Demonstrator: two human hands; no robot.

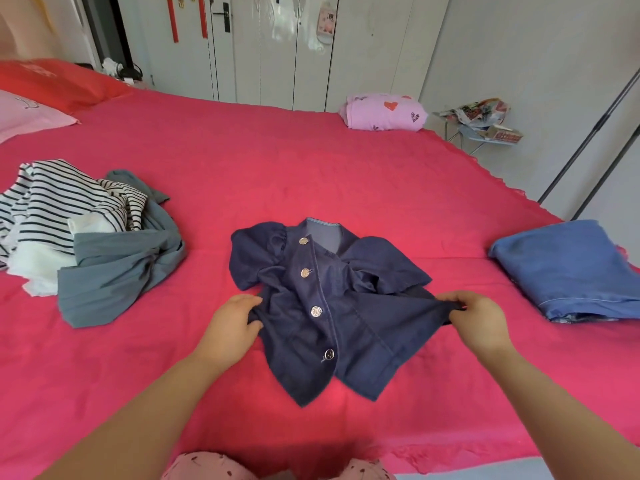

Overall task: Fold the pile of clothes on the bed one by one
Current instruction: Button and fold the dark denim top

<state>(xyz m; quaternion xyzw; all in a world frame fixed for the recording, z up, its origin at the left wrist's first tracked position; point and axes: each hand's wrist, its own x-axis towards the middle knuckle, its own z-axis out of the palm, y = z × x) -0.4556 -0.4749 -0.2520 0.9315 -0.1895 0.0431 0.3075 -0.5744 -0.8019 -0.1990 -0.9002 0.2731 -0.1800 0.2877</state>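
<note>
Near the front edge of the red bed (311, 161), a dark denim jacket (325, 306) lies buttons-up. Left hand (232, 323) pinches its left side, right hand (474, 317) pinches its right side. Unfolded pile (86, 237) sits toward the left edge, folded blue garment (568, 265) at the right edge.

Bright, even daylight, soft shadow along the near edge of the bed (346, 174), glossy reflections on the wardrobe doors (277, 46), wide-angle bending towards the corners, slight softness.
</note>
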